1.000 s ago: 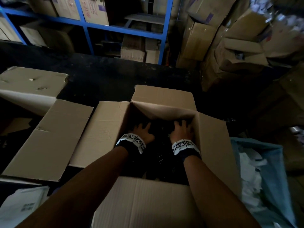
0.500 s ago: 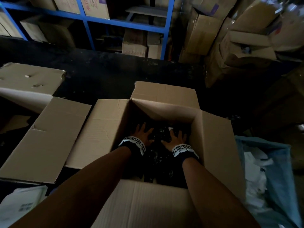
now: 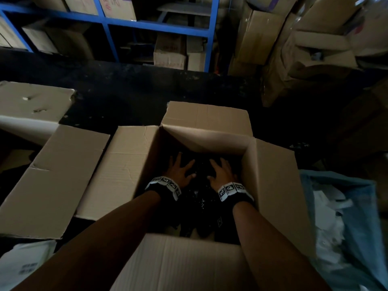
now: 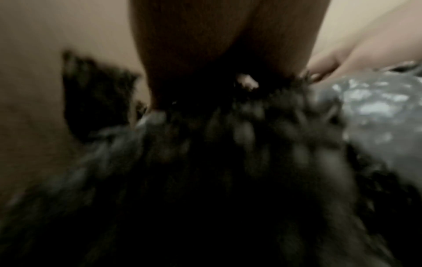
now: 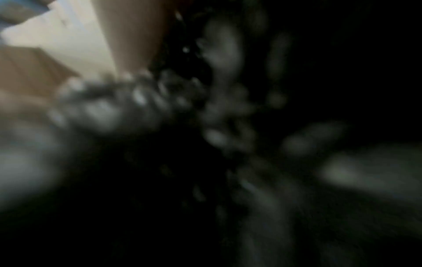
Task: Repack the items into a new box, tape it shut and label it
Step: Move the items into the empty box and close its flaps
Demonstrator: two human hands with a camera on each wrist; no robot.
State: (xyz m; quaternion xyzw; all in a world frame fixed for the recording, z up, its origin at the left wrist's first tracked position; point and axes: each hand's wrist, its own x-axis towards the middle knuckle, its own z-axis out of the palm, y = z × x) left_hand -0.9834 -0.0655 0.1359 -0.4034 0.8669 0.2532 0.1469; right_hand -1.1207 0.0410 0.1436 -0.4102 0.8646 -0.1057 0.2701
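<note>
The dark items (image 3: 201, 198) lie at the bottom of my open cardboard box (image 3: 273, 185), a black, glossy heap that I cannot make out piece by piece. My left hand (image 3: 179, 172) rests flat on the heap toward the box's left wall, its fingers (image 3: 190, 164) spread wide and straight, holding nothing. My right hand (image 3: 221, 174) lies beside it toward the box's right wall, fingers (image 3: 215, 164) likewise splayed, pressing down on the same heap. Both wrist views are blurred; the left one shows only shiny dark wrapping (image 4: 228, 144) and the tan box wall (image 4: 45, 54).

All four flaps of the box stand open: the far flap (image 3: 205, 118) tilts away from me and the left flap (image 3: 126, 164) lies out flat. The box sits on a dark bench (image 3: 136, 91). Left of the box, touching its left flap, is another open carton (image 3: 52, 181) with its flaps laid out. Right of the box, just beside it, is a blue bag (image 3: 361, 206) holding white crumpled paper (image 3: 327, 217). Beyond the box, past the bench, a blue shelf frame (image 3: 212, 32) carries more cartons, and further cartons (image 3: 262, 34) are piled to its right.
</note>
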